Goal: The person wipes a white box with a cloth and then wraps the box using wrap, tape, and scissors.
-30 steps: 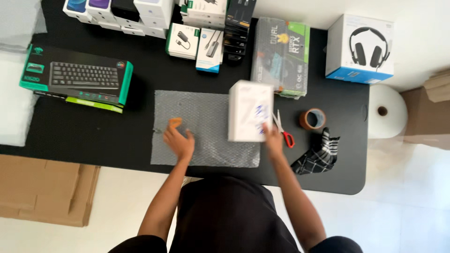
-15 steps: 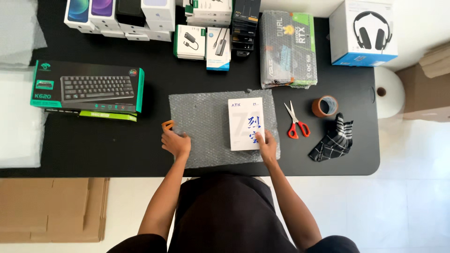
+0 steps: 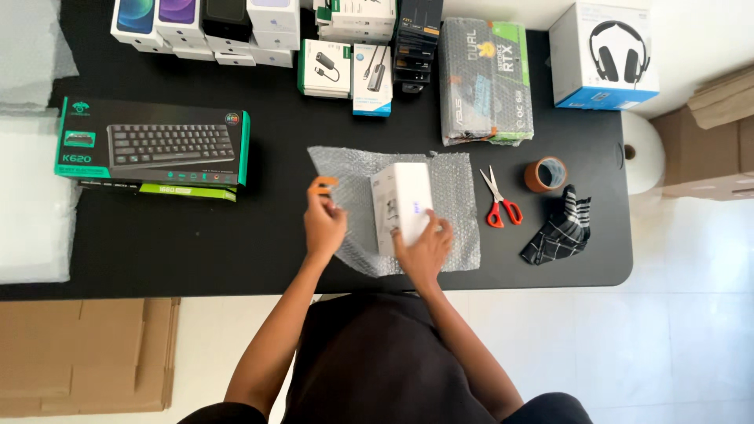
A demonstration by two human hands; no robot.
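A sheet of bubble wrap (image 3: 455, 196) lies spread on the black table (image 3: 196, 235). On it stands a small white box (image 3: 404, 200), tipped up on its edge. My right hand (image 3: 424, 247) grips the near end of the box. My left hand (image 3: 323, 220) rests on the left edge of the bubble wrap, fingers curled around a small orange tool (image 3: 320, 186). How the hand grips it is partly hidden.
Red-handled scissors (image 3: 499, 200), a roll of brown tape (image 3: 546, 174) and a checked cloth (image 3: 561, 232) lie to the right. A keyboard box (image 3: 153, 149) sits at left. Phone boxes (image 3: 204, 27), adapter boxes, a graphics card box (image 3: 485, 78) and a headset box (image 3: 603, 55) line the back.
The white box went from lying flat on the right of the wrap to standing on edge nearer the middle. My right hand moved left with it. The wrap's left edge has bunched.
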